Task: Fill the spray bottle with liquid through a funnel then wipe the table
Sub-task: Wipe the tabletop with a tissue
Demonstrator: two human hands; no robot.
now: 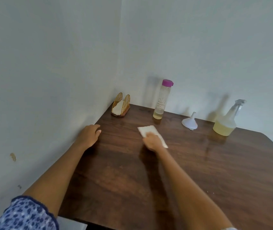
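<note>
Head view
Table (190,171): dark wood, set into a corner of pale walls, glossy near the far edge.
Right hand (152,141): palm down on a white tissue (146,130), pressing it flat against the table near the middle of the far half; fingers look bent over it, though blur makes the exact grip hard to tell.
Tissue: lies flat, one corner poking out ahead of the hand, another showing to its right.
Left hand (89,135): rests at the table's left edge by the wall, fingers loosely curled, holding nothing.
Spray bottle (227,122): upright at the far right of the table near the wall, trigger head on, yellowish liquid filling its lower part.
Funnel (190,122): white, upside down, wide mouth on the table and spout up, between the two bottles, apart from both.
Bottle (161,100): tall, clear, purple cap on, upright by the back wall, a little yellowish liquid at the bottom.
Holder (120,105): gold wire on a brown base, in the far corner, white tissues inside.
Sleeve (26,214): blue floral print, on the left arm, bottom left.
</note>
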